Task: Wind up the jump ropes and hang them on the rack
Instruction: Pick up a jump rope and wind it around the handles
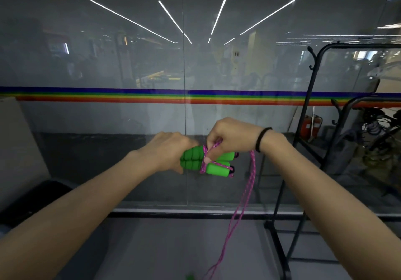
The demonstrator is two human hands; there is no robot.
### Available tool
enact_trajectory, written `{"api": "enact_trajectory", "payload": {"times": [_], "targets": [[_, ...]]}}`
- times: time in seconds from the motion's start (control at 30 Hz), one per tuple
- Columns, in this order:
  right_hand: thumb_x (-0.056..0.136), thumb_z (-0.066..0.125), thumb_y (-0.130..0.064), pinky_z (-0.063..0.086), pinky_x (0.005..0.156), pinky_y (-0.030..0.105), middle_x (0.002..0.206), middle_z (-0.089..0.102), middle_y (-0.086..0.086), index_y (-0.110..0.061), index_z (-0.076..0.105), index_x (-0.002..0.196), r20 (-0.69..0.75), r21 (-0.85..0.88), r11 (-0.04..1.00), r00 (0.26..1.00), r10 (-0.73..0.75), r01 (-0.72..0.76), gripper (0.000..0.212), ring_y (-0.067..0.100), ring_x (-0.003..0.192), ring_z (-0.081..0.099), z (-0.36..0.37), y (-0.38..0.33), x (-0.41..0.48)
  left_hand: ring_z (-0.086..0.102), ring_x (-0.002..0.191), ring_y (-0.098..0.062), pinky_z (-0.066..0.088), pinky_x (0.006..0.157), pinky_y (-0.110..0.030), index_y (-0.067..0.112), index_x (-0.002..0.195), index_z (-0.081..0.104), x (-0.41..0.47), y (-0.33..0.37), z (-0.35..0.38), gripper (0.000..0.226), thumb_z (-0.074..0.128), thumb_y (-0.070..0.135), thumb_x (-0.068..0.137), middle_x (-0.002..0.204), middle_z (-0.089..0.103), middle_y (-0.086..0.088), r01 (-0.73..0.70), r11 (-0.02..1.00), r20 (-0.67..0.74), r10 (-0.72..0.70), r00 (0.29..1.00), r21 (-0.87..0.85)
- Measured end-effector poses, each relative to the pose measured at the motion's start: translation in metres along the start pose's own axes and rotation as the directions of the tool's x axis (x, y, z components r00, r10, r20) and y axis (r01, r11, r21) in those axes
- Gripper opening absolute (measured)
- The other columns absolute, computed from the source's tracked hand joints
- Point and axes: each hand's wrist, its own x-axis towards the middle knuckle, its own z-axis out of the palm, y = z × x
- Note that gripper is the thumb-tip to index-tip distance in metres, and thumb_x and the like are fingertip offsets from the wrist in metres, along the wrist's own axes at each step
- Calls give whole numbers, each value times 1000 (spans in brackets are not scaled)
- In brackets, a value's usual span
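Observation:
Two green foam jump rope handles (217,167) lie side by side, held level in front of me. My left hand (169,151) grips their left ends. My right hand (232,136) pinches the pink rope (251,175) just above the handles, where a few turns cross around their middle. The remaining rope hangs in a doubled strand from my right hand down past the bottom edge of the view. The black metal rack (308,106) with hooks stands to the right, nothing hanging on its visible part.
A glass wall with a rainbow stripe (130,95) runs straight ahead. A white cabinet (17,141) and a dark object sit at the left. Behind the rack lie cables, bags and a red extinguisher (309,125). Something green (190,277) shows at the bottom edge.

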Motion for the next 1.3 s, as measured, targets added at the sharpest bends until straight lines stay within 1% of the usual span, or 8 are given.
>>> {"api": "enact_trajectory", "payload": {"times": [0.13,0.33,0.5,0.73,1.0,1.13,1.23,1.3], "targets": [[66,75,-30,39,54,7,56,63,-10,-17,71,68,-46,481,876,999,-23,43,15,-2,51,53,-7,14,7,51,69,0,40,62,-22,40,80,47,-7,-8,-14,44,85,27,61,73,53,20,-77,925,137,137,981,-373],[90,53,-23,48,52,8,62,68,-20,-35,73,78,-163,973,128,965,-204,191,26,-2,57,64,32,26,3,68,90,-12,55,78,-23,15,103,63,-15,-1,-8,49,81,-1,61,94,72,2,-85,435,-46,99,994,-896],[100,31,-19,27,40,16,48,37,-7,-16,53,72,-111,903,429,980,164,30,35,5,39,31,63,25,3,70,86,-21,57,76,-31,7,103,62,-5,-7,0,46,82,4,62,92,74,-6,-66,305,-122,-170,978,-950],[95,46,-24,40,73,27,85,56,3,-11,61,93,1,22,996,997,82,-82,19,17,80,51,35,2,-11,62,104,-21,52,90,-42,36,132,45,5,-10,18,90,88,29,54,115,66,0,45,722,-222,-271,937,-690],[74,72,-40,35,54,17,55,55,-9,-18,67,67,-1,84,995,998,59,-59,24,4,52,47,-10,3,-6,60,95,-21,40,66,-27,38,136,34,-1,3,-2,74,73,35,73,107,64,1,-113,994,-33,113,993,2],[78,68,-19,36,52,11,52,60,-10,-6,64,68,-44,563,826,999,11,15,17,-1,48,48,-2,20,-6,53,68,-3,39,61,-19,40,125,49,-9,10,6,65,79,36,67,79,59,16,-270,925,-125,244,962,-267],[68,61,10,48,54,10,57,68,1,-2,65,74,-68,967,240,994,-80,85,14,0,53,61,21,28,-8,65,83,-8,53,74,-24,26,114,60,-12,12,10,61,87,24,59,92,69,8,-275,661,-339,34,940,-698],[89,46,0,42,48,11,55,61,-7,-13,56,73,-97,972,218,995,9,93,23,2,48,53,43,32,1,66,88,-7,54,77,-25,20,108,62,-9,13,12,59,88,21,56,95,70,5,-202,546,-336,-155,929,-813]]}}
